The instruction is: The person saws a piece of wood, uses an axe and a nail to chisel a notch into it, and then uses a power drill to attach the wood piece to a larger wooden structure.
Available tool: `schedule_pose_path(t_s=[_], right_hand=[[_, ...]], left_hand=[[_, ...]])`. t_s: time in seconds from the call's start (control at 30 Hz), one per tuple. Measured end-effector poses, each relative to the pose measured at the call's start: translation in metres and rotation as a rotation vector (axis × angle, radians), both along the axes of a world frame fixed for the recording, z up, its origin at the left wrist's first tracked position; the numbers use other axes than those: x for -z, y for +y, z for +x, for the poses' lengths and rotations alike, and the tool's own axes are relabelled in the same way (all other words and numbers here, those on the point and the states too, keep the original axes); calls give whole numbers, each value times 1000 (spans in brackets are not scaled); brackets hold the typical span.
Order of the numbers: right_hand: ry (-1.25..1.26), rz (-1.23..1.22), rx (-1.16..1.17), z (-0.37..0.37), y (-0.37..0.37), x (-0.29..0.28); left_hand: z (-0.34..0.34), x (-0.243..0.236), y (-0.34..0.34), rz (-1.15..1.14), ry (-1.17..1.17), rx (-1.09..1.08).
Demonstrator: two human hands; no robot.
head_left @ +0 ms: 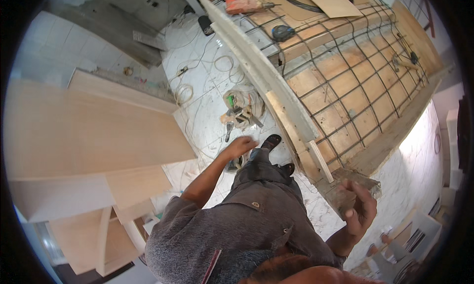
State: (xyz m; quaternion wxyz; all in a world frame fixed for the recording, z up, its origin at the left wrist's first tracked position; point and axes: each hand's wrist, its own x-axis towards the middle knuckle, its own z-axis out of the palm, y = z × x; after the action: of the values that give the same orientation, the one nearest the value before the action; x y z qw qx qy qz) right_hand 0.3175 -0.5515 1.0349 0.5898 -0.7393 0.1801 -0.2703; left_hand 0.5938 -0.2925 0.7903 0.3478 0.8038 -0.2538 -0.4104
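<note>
My left hand (242, 147) hangs in front of my left thigh, above the floor and below a pale bag of tools (247, 104). Its fingers are loosely bent, and nothing shows in it. My right hand (363, 207) is held up beside the near corner of a raised wooden formwork (321, 173), thumb and fingers apart with nothing between them. Whether its fingertips touch the corner, I cannot tell. Over the boards of the formwork lies a grid of dark steel bars (350, 118). A long grey-white strip (266, 69) runs along its left edge.
An orange power drill (244, 3), a dark tape measure (283, 33) and a hammer (406, 63) lie on the formwork. Cables (183, 93) loop over the tiled floor (197, 76). Light wooden cabinets (98, 131) stand on the left, and white chairs (419, 229) at the lower right.
</note>
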Motion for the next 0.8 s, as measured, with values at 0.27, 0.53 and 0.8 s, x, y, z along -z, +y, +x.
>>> schedule_pose_path(t_s=[0.27,0.53,0.8], right_hand=[[279,-231,-110,34,-17,5],[529,-275,259,49,-16,0],[571,-269,357,128,23,3]], left_hand=[[-127,189,231,788,276,2],[8,198,162,281,-15,-122],[228,173,91,37,33,-358]])
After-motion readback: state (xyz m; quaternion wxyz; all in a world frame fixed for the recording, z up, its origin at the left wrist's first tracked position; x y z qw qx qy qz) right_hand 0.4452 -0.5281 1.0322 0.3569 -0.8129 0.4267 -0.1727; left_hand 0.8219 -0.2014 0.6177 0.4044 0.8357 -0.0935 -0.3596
